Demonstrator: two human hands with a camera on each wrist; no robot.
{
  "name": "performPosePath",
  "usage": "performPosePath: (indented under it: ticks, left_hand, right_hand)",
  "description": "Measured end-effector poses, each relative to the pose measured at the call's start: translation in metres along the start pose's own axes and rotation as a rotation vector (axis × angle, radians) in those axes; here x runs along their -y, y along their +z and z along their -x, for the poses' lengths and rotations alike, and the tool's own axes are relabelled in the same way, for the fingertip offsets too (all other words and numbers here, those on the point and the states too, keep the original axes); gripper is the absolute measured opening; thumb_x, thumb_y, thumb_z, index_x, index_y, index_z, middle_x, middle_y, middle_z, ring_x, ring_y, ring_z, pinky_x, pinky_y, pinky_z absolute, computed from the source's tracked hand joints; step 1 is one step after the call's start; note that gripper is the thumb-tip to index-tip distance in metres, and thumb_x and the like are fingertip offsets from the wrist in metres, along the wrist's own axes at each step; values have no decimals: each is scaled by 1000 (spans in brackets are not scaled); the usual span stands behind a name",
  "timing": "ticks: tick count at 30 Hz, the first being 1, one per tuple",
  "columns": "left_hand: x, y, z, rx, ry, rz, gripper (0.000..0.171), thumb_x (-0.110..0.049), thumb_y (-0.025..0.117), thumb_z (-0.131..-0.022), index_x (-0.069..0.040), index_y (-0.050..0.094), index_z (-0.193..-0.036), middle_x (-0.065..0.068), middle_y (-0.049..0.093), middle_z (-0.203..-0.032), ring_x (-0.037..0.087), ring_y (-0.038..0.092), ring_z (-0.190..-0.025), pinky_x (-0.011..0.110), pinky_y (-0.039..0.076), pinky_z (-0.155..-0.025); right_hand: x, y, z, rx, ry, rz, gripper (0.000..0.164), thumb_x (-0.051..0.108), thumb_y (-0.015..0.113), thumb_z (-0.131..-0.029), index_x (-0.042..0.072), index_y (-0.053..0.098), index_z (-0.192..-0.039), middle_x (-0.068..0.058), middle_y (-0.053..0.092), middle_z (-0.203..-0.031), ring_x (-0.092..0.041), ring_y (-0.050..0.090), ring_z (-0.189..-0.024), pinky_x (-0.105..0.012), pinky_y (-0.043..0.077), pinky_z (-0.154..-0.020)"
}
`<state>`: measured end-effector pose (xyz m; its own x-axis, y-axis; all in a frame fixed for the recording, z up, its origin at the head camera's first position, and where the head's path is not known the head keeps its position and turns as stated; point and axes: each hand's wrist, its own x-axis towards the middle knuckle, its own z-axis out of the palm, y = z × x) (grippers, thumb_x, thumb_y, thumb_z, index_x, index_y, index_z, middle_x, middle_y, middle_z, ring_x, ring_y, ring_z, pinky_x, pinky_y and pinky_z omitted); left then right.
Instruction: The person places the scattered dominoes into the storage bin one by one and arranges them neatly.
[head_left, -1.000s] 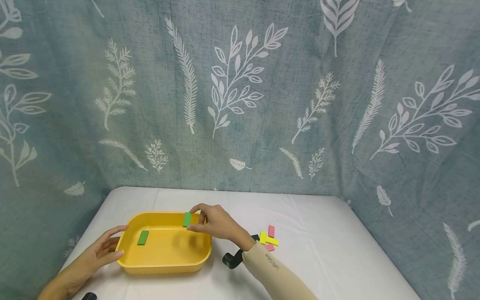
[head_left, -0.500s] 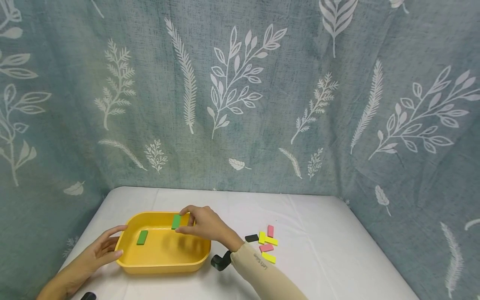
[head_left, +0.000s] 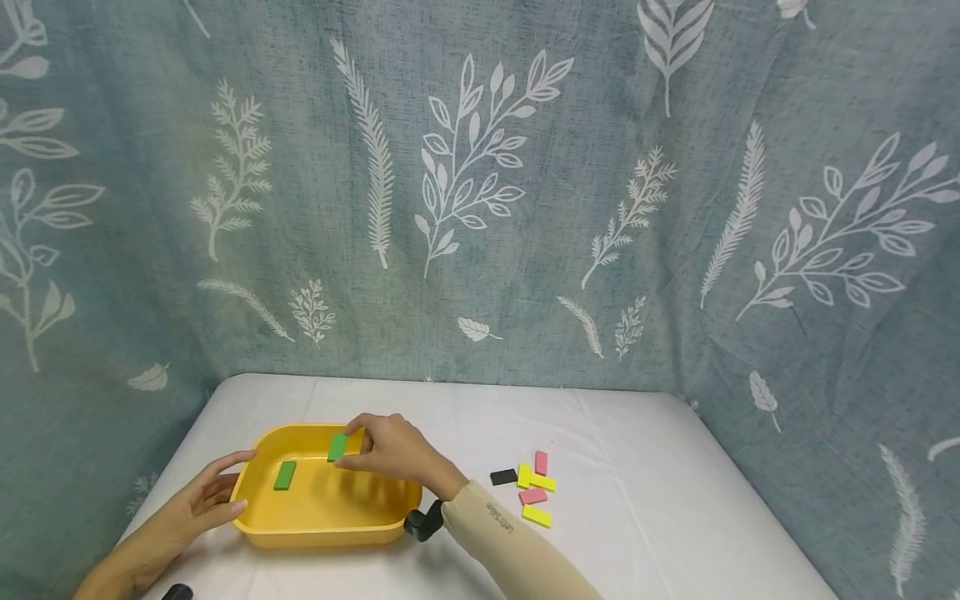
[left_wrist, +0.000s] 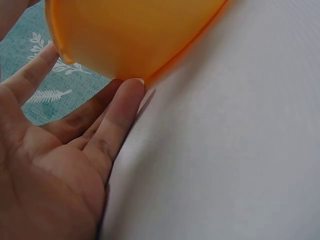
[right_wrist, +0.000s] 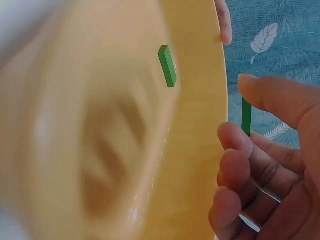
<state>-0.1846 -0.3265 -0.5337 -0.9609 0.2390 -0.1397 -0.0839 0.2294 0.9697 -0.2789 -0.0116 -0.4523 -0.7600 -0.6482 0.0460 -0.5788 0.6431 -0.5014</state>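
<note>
A yellow tray (head_left: 330, 537) with rounded corners stands on the white table. My left hand (head_left: 198, 504) touches its left side; in the left wrist view the relaxed fingers (left_wrist: 117, 115) rest against its outer wall. Over the tray, my right hand (head_left: 397, 450) pinches a flat green block (head_left: 337, 447) between thumb and fingertips, tilted and above the tray floor. The right wrist view shows this held green block (right_wrist: 246, 116) edge-on, partly covered by the thumb. A second green block (head_left: 285, 475) lies inside the tray towards the left.
To the right of the tray lie a black block (head_left: 503, 477), several yellow blocks (head_left: 537, 516) and pink blocks (head_left: 532, 497). A black wrist device (head_left: 424, 522) sits under the right wrist, near the tray's right corner. Leaf-patterned curtains (head_left: 480, 208) surround the table.
My right hand has moved left over the tray with the green block in its pinch, uncovering the black block and a yellow block. The left hand and the tray have stayed put.
</note>
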Motion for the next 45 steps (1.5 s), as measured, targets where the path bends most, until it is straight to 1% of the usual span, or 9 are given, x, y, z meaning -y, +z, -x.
performPosePath:
  ticks: [10, 15, 17, 20, 23, 24, 28, 35, 45]
  left_hand:
    - [-1, 1, -1, 1, -5, -12, 74, -25, 62, -105, -19, 18, -164, 27, 34, -157, 19, 51, -125, 28, 48, -92]
    - [0, 1, 0, -9, -11, -27, 74, -26, 62, -104, -19, 19, -163, 27, 34, -157, 19, 51, -126, 28, 48, -92]
    - [0, 0, 0, -14, -9, -37, 74, -26, 62, -104, -19, 19, -163, 28, 34, -157, 22, 50, -127, 31, 49, -93]
    - [0, 1, 1, -21, -18, -37, 74, -28, 63, -104, -19, 19, -163, 27, 34, -156, 26, 50, -129, 36, 48, -96]
    - [0, 1, 1, -20, -13, -33, 75, -27, 64, -104, -16, 18, -163, 29, 34, -156, 26, 50, -128, 36, 49, -95]
    - [0, 2, 2, -20, -15, -31, 76, -27, 64, -104, -16, 18, -163, 29, 34, -156, 25, 50, -128, 33, 49, -94]
    - [-1, 1, 2, -16, -7, -29, 75, -25, 63, -104, -16, 18, -163, 30, 33, -156, 24, 50, -127, 27, 50, -91]
    - [0, 2, 1, 2, -4, -12, 73, -25, 61, -105, -17, 17, -163, 29, 34, -156, 24, 49, -128, 35, 48, -96]
    - [3, -2, -1, 14, 18, 4, 72, -23, 60, -105, -19, 18, -163, 28, 33, -157, 12, 53, -123, 24, 48, -91]
  right_hand:
    - [7, 9, -9, 0, 7, -4, 48, 44, 78, -91, 15, 68, -128, 17, 62, -69, -1, 56, -59, -18, 47, -60]
    - [9, 14, -11, 14, 2, 14, 49, 47, 76, -92, 15, 68, -129, 19, 63, -67, -1, 57, -57, -27, 48, -96]
    - [10, 14, -13, 18, -1, 19, 50, 47, 76, -92, 15, 68, -129, 20, 63, -68, 0, 58, -57, -29, 45, -101]
    - [12, 12, -14, 24, 10, 3, 49, 45, 78, -91, 14, 68, -128, 18, 63, -69, -1, 58, -58, -23, 51, -82]
    - [14, 10, -17, 26, 29, -14, 49, 43, 79, -90, 14, 69, -128, 16, 64, -69, -2, 58, -57, -19, 48, -59]
    - [14, 10, -19, 25, 34, -11, 49, 43, 80, -90, 14, 69, -128, 15, 63, -69, -2, 58, -57, -18, 47, -57]
    - [16, 7, -25, 27, 33, 18, 48, 43, 80, -90, 15, 69, -127, 15, 63, -70, -2, 59, -60, -17, 47, -58]
    - [19, 7, -35, 73, 30, 49, 49, 43, 81, -89, 16, 69, -128, 14, 63, -71, -2, 59, -62, -18, 47, -59]
    - [23, 18, -45, 165, 48, 160, 49, 47, 80, -89, 20, 70, -128, 11, 66, -71, -4, 58, -66, -19, 46, -63]
